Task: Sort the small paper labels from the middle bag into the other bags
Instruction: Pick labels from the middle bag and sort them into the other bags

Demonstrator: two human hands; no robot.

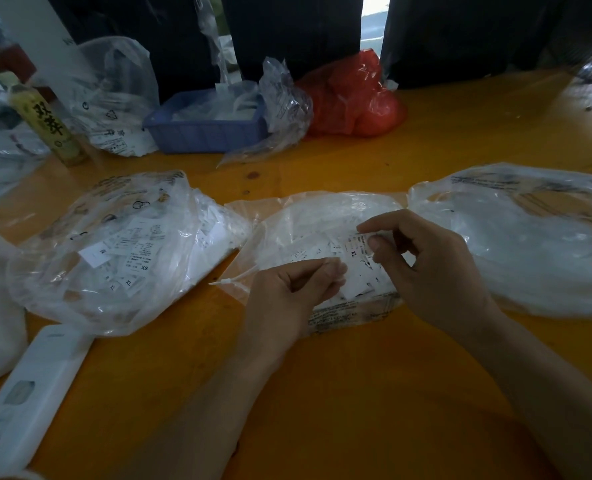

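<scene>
On the orange wooden tabletop [374,375], three clear plastic bags lie in a row. The person's hands work over the middle clear bag [322,216], which holds small white paper labels [308,252]. The right hand [433,268] pinches a white label printed "XL" [354,253] between thumb and forefinger. The left hand [294,292] has its fingers curled and pinched on white paper at the bag's near edge. The left bag [114,251] holds printed labels; the right bag [530,237] lies just beside the middle one.
</scene>
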